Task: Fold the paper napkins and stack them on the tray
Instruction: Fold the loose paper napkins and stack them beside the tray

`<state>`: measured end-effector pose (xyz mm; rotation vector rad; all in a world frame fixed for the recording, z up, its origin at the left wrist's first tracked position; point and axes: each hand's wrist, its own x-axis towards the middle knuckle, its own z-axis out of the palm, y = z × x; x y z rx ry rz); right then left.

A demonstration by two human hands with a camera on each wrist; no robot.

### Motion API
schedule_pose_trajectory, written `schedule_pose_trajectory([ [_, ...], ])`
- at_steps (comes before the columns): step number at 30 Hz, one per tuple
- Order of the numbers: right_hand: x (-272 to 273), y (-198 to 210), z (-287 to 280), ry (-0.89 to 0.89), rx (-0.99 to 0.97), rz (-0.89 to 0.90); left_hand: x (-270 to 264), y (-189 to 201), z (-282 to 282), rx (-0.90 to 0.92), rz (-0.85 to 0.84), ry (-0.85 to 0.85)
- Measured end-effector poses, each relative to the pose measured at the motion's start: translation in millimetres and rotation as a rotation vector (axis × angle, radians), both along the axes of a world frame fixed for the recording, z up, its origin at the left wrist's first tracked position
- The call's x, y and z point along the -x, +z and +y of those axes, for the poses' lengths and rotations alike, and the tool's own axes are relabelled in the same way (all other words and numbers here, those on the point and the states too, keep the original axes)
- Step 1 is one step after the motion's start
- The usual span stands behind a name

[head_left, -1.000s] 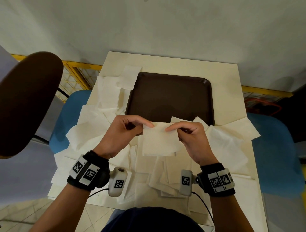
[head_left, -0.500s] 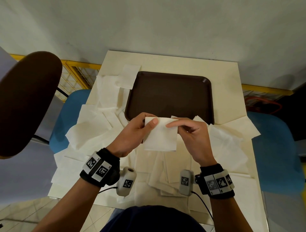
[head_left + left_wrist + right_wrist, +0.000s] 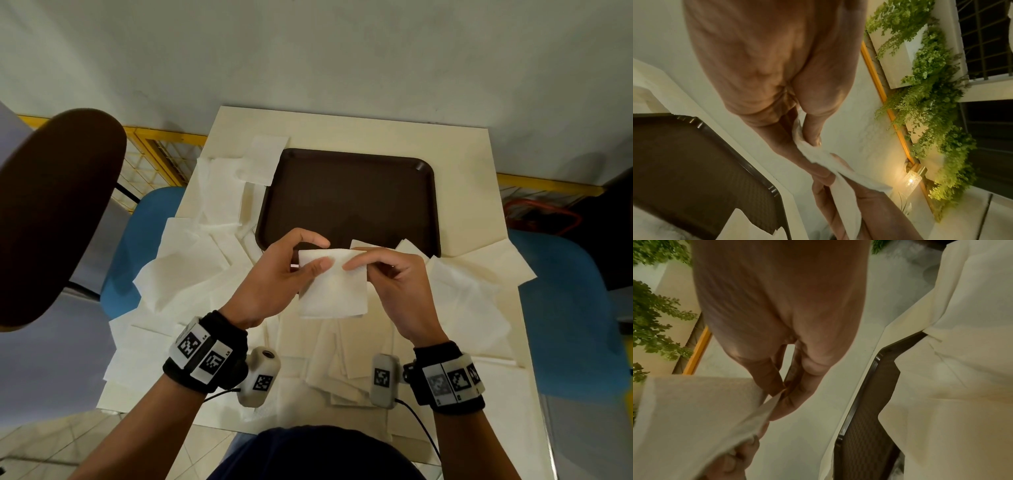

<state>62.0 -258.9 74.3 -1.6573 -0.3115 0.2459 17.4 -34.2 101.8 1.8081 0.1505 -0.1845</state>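
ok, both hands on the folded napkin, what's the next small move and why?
Probably carry the napkin forward and lay it flat on the tray. It already looks folded square, the left hand and right hand pinch its top edge, and no napkins are stacked on the tray yet.

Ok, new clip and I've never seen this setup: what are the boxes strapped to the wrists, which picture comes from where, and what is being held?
No robot here: a person works with bare hands. The big picture comes from a head camera looking down; the other two come from small cameras on the wrists, looking along the fingers. The left hand and right hand both pinch the top edge of one folded napkin, held above the table. Loose napkins lie spread around a brown tray, which holds no stack so far.
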Motion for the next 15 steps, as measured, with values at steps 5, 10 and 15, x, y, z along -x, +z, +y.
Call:
schedule_pose_trajectory([
  [5, 2.5, 9.2, 1.7, -0.014, -0.125, 0.228, 3.8, 0.0, -0.7, -0.131, -0.081, -0.009],
  [10, 5.1, 7.6, 7.7, 0.009, 0.167, 0.116, 7.0, -1.0, -3.7, -0.161, -0.142, 0.029],
  [15, 12.6, 4.4, 8.0, 0.021, 0.215, 0.081, 11.8, 0.3, -0.5, -0.135, -0.136, 0.066],
])
